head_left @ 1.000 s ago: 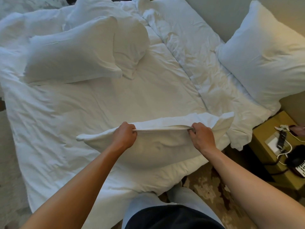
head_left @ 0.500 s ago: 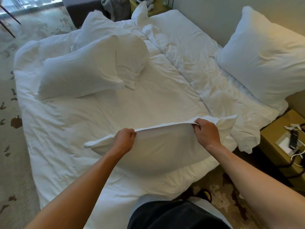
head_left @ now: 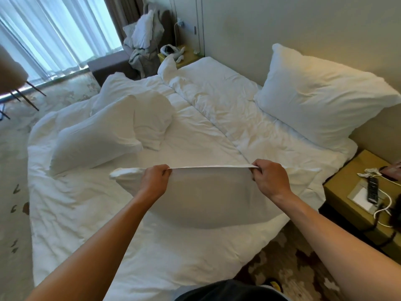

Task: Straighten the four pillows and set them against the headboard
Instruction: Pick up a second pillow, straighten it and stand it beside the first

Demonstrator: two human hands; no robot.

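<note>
I hold a white pillow (head_left: 208, 198) by its top edge, lifted above the near side of the bed (head_left: 91, 213). My left hand (head_left: 155, 181) grips the edge left of centre and my right hand (head_left: 270, 179) grips it towards the right, the edge stretched taut between them. A second pillow (head_left: 321, 105) leans upright against the beige headboard (head_left: 282, 25) at the right. Two more pillows lie in the middle of the bed: one (head_left: 95, 135) flat, another (head_left: 152, 120) crumpled behind it.
A yellow nightstand (head_left: 347, 192) at the right carries a remote, cables and a pad. A second nightstand (head_left: 180, 55) stands at the far end, beside a chair piled with clothes (head_left: 143, 46). Curtained windows are at the far left. Patterned carpet surrounds the bed.
The pillow has been raised off the duvet and its top edge pulled straighter. My view has lifted, so the far end of the room and the window now show.
</note>
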